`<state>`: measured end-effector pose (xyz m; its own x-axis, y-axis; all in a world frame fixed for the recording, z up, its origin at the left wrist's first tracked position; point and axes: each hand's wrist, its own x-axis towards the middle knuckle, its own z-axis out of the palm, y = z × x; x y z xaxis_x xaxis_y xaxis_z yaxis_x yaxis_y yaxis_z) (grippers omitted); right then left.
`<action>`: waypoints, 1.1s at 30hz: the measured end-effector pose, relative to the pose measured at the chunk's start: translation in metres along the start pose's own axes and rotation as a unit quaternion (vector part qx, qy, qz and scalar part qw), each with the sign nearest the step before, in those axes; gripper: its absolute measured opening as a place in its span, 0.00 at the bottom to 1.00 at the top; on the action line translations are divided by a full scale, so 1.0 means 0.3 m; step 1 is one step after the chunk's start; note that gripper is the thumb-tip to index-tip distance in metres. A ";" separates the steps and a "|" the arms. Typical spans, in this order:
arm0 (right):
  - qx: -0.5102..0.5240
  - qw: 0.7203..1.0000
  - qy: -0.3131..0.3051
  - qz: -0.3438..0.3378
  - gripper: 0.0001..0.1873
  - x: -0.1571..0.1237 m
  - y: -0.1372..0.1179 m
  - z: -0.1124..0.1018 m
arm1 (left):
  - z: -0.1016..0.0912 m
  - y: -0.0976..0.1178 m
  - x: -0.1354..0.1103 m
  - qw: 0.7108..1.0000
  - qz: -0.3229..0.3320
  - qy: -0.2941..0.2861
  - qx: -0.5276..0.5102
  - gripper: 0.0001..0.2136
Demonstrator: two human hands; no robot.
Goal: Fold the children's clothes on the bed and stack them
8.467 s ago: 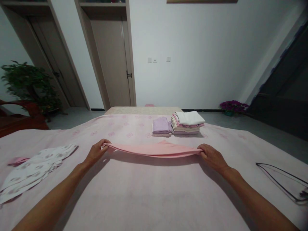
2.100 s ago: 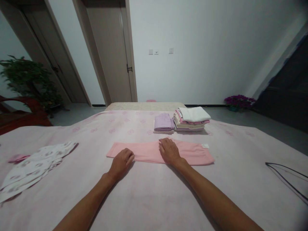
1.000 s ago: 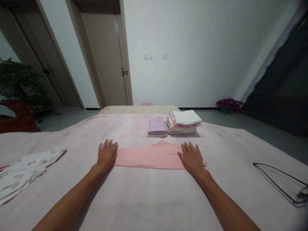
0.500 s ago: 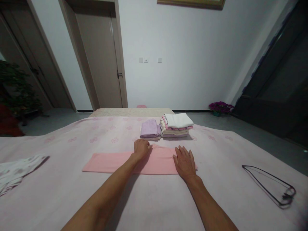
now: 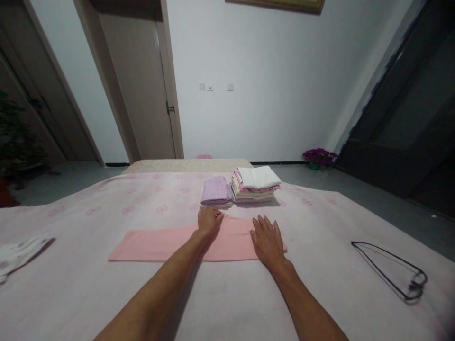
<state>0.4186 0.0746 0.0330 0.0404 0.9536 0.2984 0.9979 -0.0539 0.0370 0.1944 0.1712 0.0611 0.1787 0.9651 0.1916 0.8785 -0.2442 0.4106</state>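
A pink garment (image 5: 152,244), folded into a long flat strip, lies crosswise on the bedspread (image 5: 220,303) in front of me. My left hand (image 5: 209,221) is at the strip's far edge near its middle, fingers curled and closed on the fabric; the fingertips are partly hidden. Flat on the right end rests my right hand (image 5: 267,241), its fingers spread and holding nothing. Just beyond my hands sit a folded purple cloth (image 5: 216,190) and a taller stack of folded cloths (image 5: 254,193) topped by a white cloth (image 5: 259,176).
A black wire hanger (image 5: 391,270) lies on the bedspread at right. Part of a patterned white garment (image 5: 23,253) shows at the left edge. Behind the bedspread runs a beige surface (image 5: 185,165). Purple flowers (image 5: 319,156) stand on the floor by the far wall.
The view has turned slightly to the right, so things appear shifted left. Both hands stay at about the same places on the pink garment.
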 end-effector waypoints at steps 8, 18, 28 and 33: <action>-0.024 0.997 -0.061 0.032 0.33 0.012 0.098 0.024 | 0.031 -0.052 0.007 0.996 0.026 0.072 0.044 0.12; -0.004 0.999 0.030 -0.027 0.32 -0.004 0.007 -0.023 | 0.029 -0.003 -0.159 0.951 0.300 0.048 -0.057 0.17; 0.030 0.995 -0.059 -0.074 0.35 0.016 0.025 0.022 | 0.024 -0.126 -0.137 0.927 0.369 -0.062 0.027 0.26; 0.035 0.996 -0.039 -0.073 0.33 0.014 0.036 0.018 | -0.022 -0.214 -0.175 0.947 0.303 -0.088 0.052 0.26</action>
<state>0.4299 0.0797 0.0294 -0.1050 0.9700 0.2192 0.9944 0.1058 0.0082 0.1256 0.1355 0.0305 0.7272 0.6537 0.2093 0.6285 -0.7567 0.1799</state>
